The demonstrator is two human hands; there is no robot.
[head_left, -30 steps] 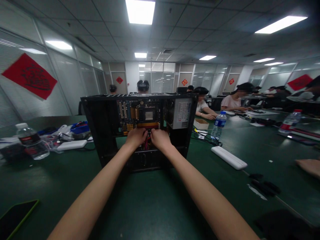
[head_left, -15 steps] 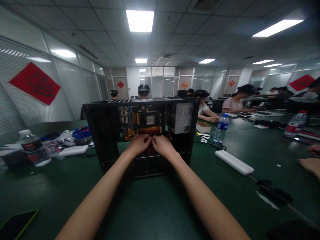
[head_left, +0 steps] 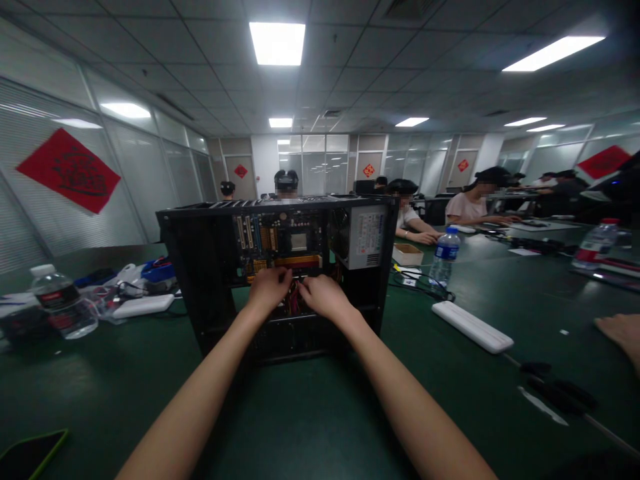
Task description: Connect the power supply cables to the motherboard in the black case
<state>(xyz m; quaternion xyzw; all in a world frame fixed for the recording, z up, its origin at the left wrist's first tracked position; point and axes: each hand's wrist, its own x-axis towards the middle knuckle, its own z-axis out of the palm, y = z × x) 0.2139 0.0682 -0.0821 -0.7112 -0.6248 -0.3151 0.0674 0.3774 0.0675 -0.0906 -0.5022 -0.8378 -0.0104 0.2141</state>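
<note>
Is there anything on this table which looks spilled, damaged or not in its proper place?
Nothing looks spilled or damaged. The case is open-sided, but that fits the left hand and right hand inside. Only a white scrap, loose at the right, looks like litter.

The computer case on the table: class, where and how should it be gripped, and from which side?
The computer case is probably best held by its two tall ends, one palm each, coming from left and right together. It stands upright with its open side facing the wearer; the ends have long, straight edges, while the opening exposes a circuit board and cables, poor holds.
</note>
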